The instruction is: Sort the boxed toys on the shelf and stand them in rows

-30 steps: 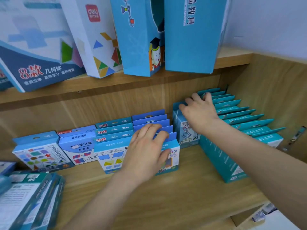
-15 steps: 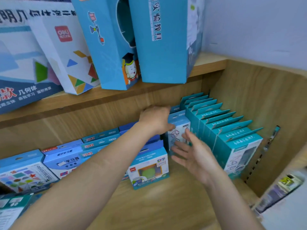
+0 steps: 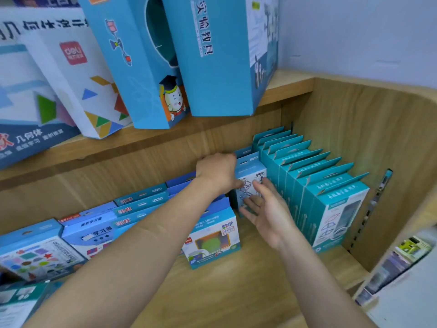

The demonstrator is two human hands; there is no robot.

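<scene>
On the lower wooden shelf (image 3: 236,292), small boxed toys stand in rows. A pale blue box (image 3: 251,168) with a line drawing stands between a blue row (image 3: 179,183) and a long teal row (image 3: 331,202) at the right. My left hand (image 3: 217,171) reaches across and grips the pale box's left side, thumb on its front. My right hand (image 3: 267,209) lies with straight fingers against the front of that box. A blue box (image 3: 212,237) with a green shape heads the blue row, below my left forearm.
More rows of blue boxes (image 3: 142,202) stand to the left, with a shapes box (image 3: 35,254) at the far left. Big boxes (image 3: 212,55) lean on the upper shelf overhead. The wooden side wall (image 3: 378,138) closes the right end, behind the teal row.
My left hand left the blue row and crossed to the pale blue box. My right hand came off the box tops and settled against the pale box's front.
</scene>
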